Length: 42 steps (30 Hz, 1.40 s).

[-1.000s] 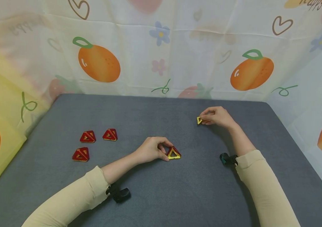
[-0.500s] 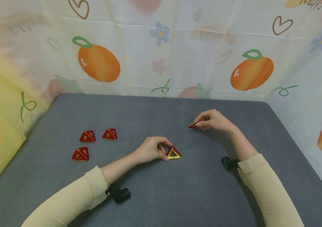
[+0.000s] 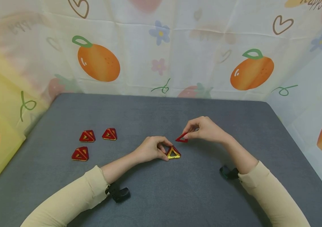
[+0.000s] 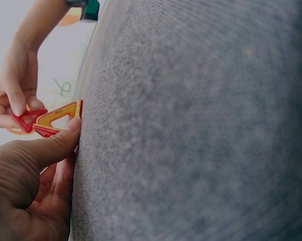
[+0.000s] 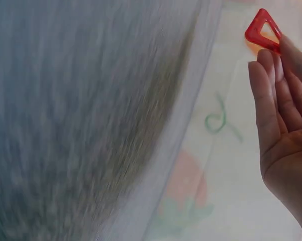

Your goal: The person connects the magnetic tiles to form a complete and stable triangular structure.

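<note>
Near the table's middle, my left hand (image 3: pixel 150 149) pinches the side of a small built piece of triangular tiles (image 3: pixel 173 153), yellow in front with red edges behind. In the left wrist view my thumb presses on the yellow tile (image 4: pixel 58 114) of it. Just behind and to the right, my right hand (image 3: pixel 204 130) holds a red triangle tile (image 3: pixel 182 137) with an open centre between thumb and fingers. The right wrist view shows this red tile (image 5: pixel 263 32) at the fingertips. A small gap separates it from the built piece in the head view.
Three red pyramid-like pieces stand to the left: a back-left one (image 3: pixel 87 136), a back-right one (image 3: pixel 109 134) and a front one (image 3: pixel 80 154). The grey table (image 3: pixel 161 195) meets a fruit-patterned cloth (image 3: pixel 138 56) behind.
My right hand has come left and toward me, bringing its tile near the built piece. That tile showed yellow at first, then red. My left hand has stayed in place.
</note>
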Each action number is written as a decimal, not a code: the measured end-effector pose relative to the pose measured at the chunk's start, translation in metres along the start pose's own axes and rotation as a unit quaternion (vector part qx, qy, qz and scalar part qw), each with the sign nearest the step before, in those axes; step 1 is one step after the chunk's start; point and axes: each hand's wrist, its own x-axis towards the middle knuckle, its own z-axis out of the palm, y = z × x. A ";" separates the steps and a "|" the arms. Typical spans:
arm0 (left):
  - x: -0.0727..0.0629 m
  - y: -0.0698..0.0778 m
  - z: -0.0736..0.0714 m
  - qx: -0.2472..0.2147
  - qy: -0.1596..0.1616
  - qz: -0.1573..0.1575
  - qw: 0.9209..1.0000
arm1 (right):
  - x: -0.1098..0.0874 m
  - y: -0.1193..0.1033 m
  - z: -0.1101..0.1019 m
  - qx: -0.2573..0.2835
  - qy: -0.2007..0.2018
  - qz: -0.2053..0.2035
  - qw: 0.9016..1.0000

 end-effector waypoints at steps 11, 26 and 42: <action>0.000 0.000 0.000 -0.003 -0.003 0.013 1.000 | -0.008 -0.026 0.030 -0.024 -0.046 -0.060 0.997; 0.001 0.000 0.000 0.009 -0.009 0.027 1.000 | -0.006 -0.024 0.048 -0.064 -0.040 -0.058 0.995; -0.006 0.005 0.000 0.010 0.004 -0.008 1.000 | -0.005 -0.017 0.047 -0.073 -0.026 -0.041 0.996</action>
